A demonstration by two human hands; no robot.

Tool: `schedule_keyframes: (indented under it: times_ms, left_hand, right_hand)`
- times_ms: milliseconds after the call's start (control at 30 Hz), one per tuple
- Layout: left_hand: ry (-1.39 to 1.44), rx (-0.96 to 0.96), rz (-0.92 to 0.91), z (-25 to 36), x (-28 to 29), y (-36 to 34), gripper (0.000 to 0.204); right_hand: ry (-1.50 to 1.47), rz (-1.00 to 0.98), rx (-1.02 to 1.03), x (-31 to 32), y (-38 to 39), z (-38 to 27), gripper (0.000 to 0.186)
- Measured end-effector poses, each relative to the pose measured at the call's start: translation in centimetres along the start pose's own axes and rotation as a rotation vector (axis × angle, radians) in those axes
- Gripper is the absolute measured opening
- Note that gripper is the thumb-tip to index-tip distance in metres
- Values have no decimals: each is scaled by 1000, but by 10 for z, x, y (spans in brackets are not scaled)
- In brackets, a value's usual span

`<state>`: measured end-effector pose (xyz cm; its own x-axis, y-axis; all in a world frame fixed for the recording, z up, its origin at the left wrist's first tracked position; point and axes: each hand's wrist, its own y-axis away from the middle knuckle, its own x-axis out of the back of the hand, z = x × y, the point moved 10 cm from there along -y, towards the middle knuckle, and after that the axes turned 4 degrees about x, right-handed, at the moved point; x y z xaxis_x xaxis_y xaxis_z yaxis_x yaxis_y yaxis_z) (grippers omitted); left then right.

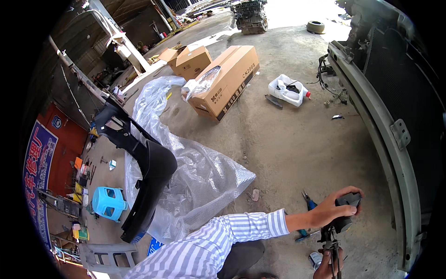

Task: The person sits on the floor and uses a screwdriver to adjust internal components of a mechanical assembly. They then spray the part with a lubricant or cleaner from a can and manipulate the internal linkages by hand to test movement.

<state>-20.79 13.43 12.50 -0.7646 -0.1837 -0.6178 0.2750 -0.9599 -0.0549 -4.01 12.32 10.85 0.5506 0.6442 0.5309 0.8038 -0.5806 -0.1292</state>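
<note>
My left hand [327, 210], at the end of a striped sleeve, is closed around the top of a dark car part [343, 224] with a rounded body and thin metal pieces below; its exact kind I cannot make out. Lower down, my right hand [327, 267] is wrapped around the narrow lower end of what looks like the same part, partly cut off by the picture's edge. On the floor beside my left forearm lie blue-handled pliers [308, 201] and a teal-handled tool [306, 235]. A small can [316, 259] is next to my right hand.
A car's front end with a metal crossbeam [378, 130] rises on the right. To the left, a black bumper cover [155, 172] lies on bubble wrap [204, 172]. Beyond are a long cardboard box [227, 83], a cut-open white jug [288, 95] and a blue stool [108, 203].
</note>
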Motion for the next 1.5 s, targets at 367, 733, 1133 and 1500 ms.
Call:
schedule_keyframes:
  times_ms: [367, 733, 1133, 1500]
  left_hand:
    - [298, 147, 240, 177, -81, 97, 55]
    - [519, -165, 708, 497, -51, 237, 53]
    - [331, -868, 1430, 713, 127, 432, 23]
    - [473, -1330, 1899, 798, 222, 581, 32]
  right_hand:
    - [-121, -280, -82, 78, -14, -259, 22]
    - [-177, -745, -54, 2, -144, -544, 34]
    - [-251, -895, -638, -102, -280, -435, 29]
    - [179, -1013, -476, -224, -578, -398, 29]
